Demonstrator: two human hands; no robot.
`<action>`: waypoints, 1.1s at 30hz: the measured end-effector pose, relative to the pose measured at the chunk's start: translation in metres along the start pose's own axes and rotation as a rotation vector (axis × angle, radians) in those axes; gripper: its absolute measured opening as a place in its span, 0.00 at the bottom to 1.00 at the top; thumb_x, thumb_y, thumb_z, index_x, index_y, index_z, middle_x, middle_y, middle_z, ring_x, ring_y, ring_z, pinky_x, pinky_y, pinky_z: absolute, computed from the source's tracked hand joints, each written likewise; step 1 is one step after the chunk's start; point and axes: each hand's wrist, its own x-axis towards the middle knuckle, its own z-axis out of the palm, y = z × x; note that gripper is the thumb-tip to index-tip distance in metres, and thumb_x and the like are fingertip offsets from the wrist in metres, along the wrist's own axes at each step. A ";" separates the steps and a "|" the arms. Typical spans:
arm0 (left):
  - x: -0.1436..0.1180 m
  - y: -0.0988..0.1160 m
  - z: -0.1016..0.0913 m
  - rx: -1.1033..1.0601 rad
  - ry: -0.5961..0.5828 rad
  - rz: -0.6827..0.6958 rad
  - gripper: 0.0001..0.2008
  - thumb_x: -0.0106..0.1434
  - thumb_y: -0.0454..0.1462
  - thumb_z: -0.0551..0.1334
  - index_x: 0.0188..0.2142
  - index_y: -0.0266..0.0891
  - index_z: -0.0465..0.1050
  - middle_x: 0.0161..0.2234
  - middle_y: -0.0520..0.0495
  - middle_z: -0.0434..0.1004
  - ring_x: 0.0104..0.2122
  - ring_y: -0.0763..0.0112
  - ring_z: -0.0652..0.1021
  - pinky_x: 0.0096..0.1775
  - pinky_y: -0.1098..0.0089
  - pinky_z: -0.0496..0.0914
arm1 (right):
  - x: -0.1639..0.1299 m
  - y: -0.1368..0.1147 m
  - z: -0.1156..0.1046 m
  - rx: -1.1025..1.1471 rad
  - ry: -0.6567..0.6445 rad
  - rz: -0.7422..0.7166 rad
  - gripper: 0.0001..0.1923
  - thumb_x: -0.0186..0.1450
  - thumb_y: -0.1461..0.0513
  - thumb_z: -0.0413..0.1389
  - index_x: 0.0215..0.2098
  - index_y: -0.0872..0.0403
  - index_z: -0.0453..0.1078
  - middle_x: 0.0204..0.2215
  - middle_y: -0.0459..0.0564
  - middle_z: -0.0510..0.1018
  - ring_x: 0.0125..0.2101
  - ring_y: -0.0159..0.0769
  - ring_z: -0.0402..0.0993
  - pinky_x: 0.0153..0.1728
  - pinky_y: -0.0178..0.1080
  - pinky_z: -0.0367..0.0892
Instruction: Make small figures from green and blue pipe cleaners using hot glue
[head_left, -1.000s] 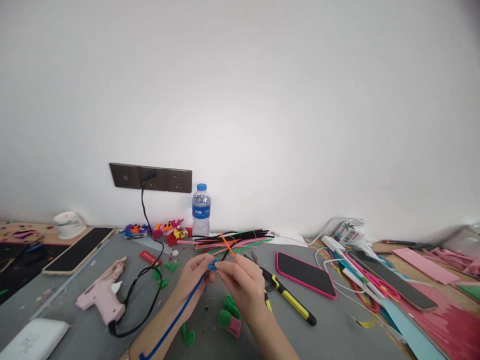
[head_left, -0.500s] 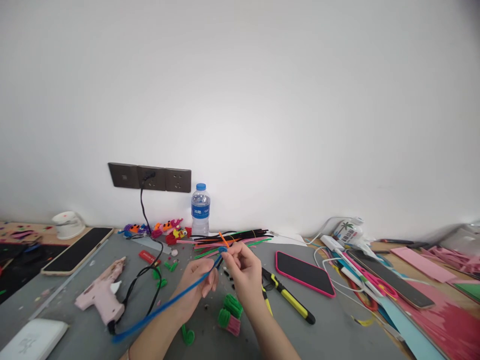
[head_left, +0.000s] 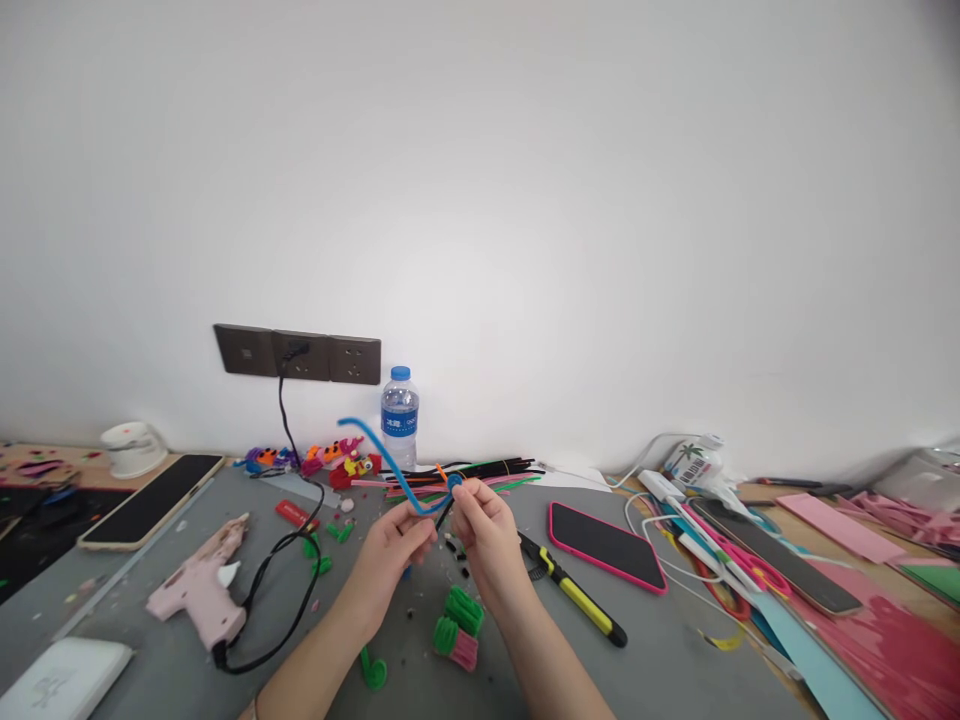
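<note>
Between my hands is a blue pipe cleaner (head_left: 390, 463), its free end curving up and to the left in front of the bottle. Near my right fingertips it forms a small coil, with an orange tip (head_left: 441, 470) sticking out above. My left hand (head_left: 394, 550) pinches the pipe cleaner near its bend. A short black piece (head_left: 445, 514) shows between the two hands. My right hand (head_left: 484, 525) is closed on the coiled end. Below them lie green pipe cleaner bundles (head_left: 463, 610), one with pink ends, and a green curled piece (head_left: 374, 672).
A pink glue gun (head_left: 206, 590) with a black cord lies left. Yellow-black pliers (head_left: 581, 600) and a pink-cased phone (head_left: 607, 545) are to the right. Behind my hands stand a water bottle (head_left: 400, 420) and loose pipe cleaners (head_left: 495, 472). Papers and scissors (head_left: 765, 572) lie far right.
The blue pipe cleaner's long end has swung from lower left, across my left forearm, to upper left, and now bends near my left fingers. Both hands stay close together.
</note>
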 end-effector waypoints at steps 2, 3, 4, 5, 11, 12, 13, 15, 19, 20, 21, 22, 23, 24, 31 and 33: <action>0.000 -0.001 0.001 0.000 0.009 0.008 0.14 0.51 0.46 0.70 0.32 0.39 0.76 0.23 0.53 0.70 0.24 0.72 0.66 0.27 0.73 0.59 | 0.000 0.003 -0.001 -0.002 -0.010 0.016 0.19 0.56 0.51 0.65 0.23 0.53 0.63 0.11 0.32 0.51 0.15 0.23 0.38 0.18 0.33 0.38; 0.000 -0.001 0.001 -0.010 0.020 0.013 0.15 0.49 0.46 0.71 0.33 0.39 0.77 0.23 0.53 0.70 0.24 0.72 0.67 0.27 0.73 0.60 | 0.000 0.004 -0.001 -0.001 -0.018 0.024 0.19 0.56 0.51 0.65 0.23 0.54 0.63 0.11 0.32 0.51 0.15 0.23 0.39 0.18 0.33 0.37; 0.000 -0.001 0.002 -0.022 0.031 0.016 0.16 0.48 0.45 0.72 0.34 0.39 0.77 0.23 0.53 0.71 0.24 0.72 0.67 0.27 0.73 0.60 | -0.001 0.006 -0.001 0.001 -0.026 0.033 0.19 0.56 0.51 0.65 0.23 0.54 0.63 0.11 0.33 0.52 0.15 0.23 0.39 0.18 0.33 0.37; 0.000 0.000 0.002 -0.029 0.041 0.017 0.16 0.47 0.45 0.73 0.33 0.39 0.76 0.23 0.53 0.71 0.24 0.72 0.67 0.27 0.73 0.61 | -0.001 0.007 -0.001 0.002 -0.035 0.042 0.19 0.56 0.51 0.65 0.23 0.54 0.63 0.12 0.33 0.52 0.15 0.23 0.39 0.18 0.33 0.38; 0.001 0.000 0.001 -0.054 0.084 0.000 0.17 0.46 0.48 0.73 0.28 0.37 0.77 0.22 0.49 0.76 0.25 0.71 0.69 0.30 0.71 0.64 | -0.002 0.010 0.000 -0.003 -0.064 0.077 0.19 0.56 0.51 0.65 0.23 0.54 0.64 0.12 0.33 0.53 0.15 0.23 0.40 0.18 0.32 0.39; 0.001 0.000 0.000 -0.061 0.093 0.000 0.17 0.46 0.48 0.73 0.29 0.37 0.77 0.22 0.49 0.76 0.25 0.71 0.69 0.30 0.71 0.64 | -0.002 0.010 0.000 -0.003 -0.066 0.080 0.19 0.56 0.51 0.65 0.23 0.54 0.64 0.12 0.33 0.53 0.15 0.23 0.40 0.18 0.32 0.39; 0.001 0.000 0.000 -0.063 0.099 0.001 0.17 0.46 0.48 0.73 0.29 0.38 0.77 0.22 0.49 0.76 0.25 0.71 0.69 0.30 0.71 0.64 | -0.002 0.010 0.000 -0.005 -0.068 0.083 0.19 0.55 0.51 0.65 0.23 0.54 0.64 0.12 0.33 0.53 0.15 0.23 0.40 0.18 0.32 0.39; 0.001 0.000 0.000 -0.058 0.105 0.011 0.17 0.46 0.47 0.73 0.28 0.38 0.77 0.22 0.49 0.76 0.24 0.71 0.69 0.29 0.71 0.63 | -0.002 0.010 0.000 -0.017 -0.068 0.086 0.19 0.55 0.51 0.65 0.23 0.54 0.64 0.12 0.33 0.53 0.15 0.22 0.40 0.18 0.32 0.39; -0.001 0.003 0.002 -0.052 0.145 0.041 0.16 0.45 0.46 0.73 0.27 0.38 0.77 0.20 0.52 0.73 0.22 0.72 0.67 0.27 0.72 0.62 | -0.002 0.010 0.001 -0.041 -0.059 0.082 0.20 0.55 0.51 0.65 0.23 0.54 0.63 0.12 0.33 0.52 0.15 0.22 0.40 0.18 0.33 0.38; -0.001 0.004 0.003 -0.054 0.154 0.044 0.16 0.45 0.46 0.74 0.27 0.38 0.76 0.19 0.53 0.72 0.22 0.73 0.67 0.27 0.72 0.62 | -0.002 0.010 0.001 -0.040 -0.057 0.082 0.19 0.54 0.51 0.65 0.23 0.54 0.63 0.12 0.33 0.52 0.15 0.22 0.40 0.18 0.33 0.38; -0.001 0.005 0.004 -0.056 0.161 0.048 0.16 0.45 0.46 0.74 0.27 0.38 0.76 0.19 0.54 0.71 0.22 0.73 0.67 0.27 0.72 0.62 | -0.001 0.011 0.001 -0.039 -0.055 0.082 0.19 0.54 0.51 0.65 0.23 0.54 0.64 0.12 0.33 0.52 0.15 0.22 0.40 0.18 0.33 0.38; -0.002 0.006 0.004 -0.056 0.165 0.050 0.16 0.44 0.46 0.74 0.27 0.38 0.76 0.18 0.54 0.70 0.22 0.73 0.67 0.27 0.72 0.62 | -0.001 0.011 0.001 -0.038 -0.054 0.081 0.19 0.54 0.51 0.65 0.23 0.54 0.64 0.12 0.33 0.52 0.15 0.22 0.40 0.18 0.33 0.38; -0.002 0.006 0.004 -0.055 0.167 0.053 0.16 0.44 0.46 0.74 0.27 0.38 0.76 0.18 0.54 0.69 0.22 0.73 0.67 0.27 0.72 0.62 | -0.001 0.011 0.001 -0.039 -0.053 0.081 0.19 0.54 0.51 0.66 0.23 0.54 0.64 0.12 0.33 0.52 0.15 0.22 0.39 0.18 0.33 0.38; -0.002 0.006 0.004 -0.052 0.169 0.058 0.16 0.44 0.46 0.74 0.27 0.38 0.76 0.18 0.54 0.69 0.22 0.73 0.67 0.27 0.72 0.62 | -0.001 0.012 0.001 -0.040 -0.054 0.081 0.19 0.54 0.51 0.66 0.23 0.54 0.63 0.12 0.33 0.52 0.14 0.22 0.39 0.18 0.33 0.38; 0.001 0.001 0.001 -0.048 0.171 0.112 0.16 0.45 0.47 0.73 0.27 0.39 0.76 0.18 0.56 0.66 0.22 0.73 0.66 0.26 0.73 0.61 | -0.001 0.011 -0.001 -0.018 -0.085 0.087 0.18 0.56 0.53 0.65 0.24 0.54 0.63 0.13 0.33 0.53 0.15 0.22 0.40 0.18 0.33 0.38; 0.002 -0.001 0.000 -0.049 0.164 0.128 0.16 0.46 0.47 0.73 0.27 0.38 0.77 0.18 0.55 0.66 0.23 0.73 0.65 0.26 0.74 0.61 | -0.002 0.010 0.001 -0.019 -0.091 0.097 0.18 0.55 0.54 0.66 0.24 0.54 0.63 0.13 0.33 0.53 0.15 0.22 0.40 0.18 0.32 0.38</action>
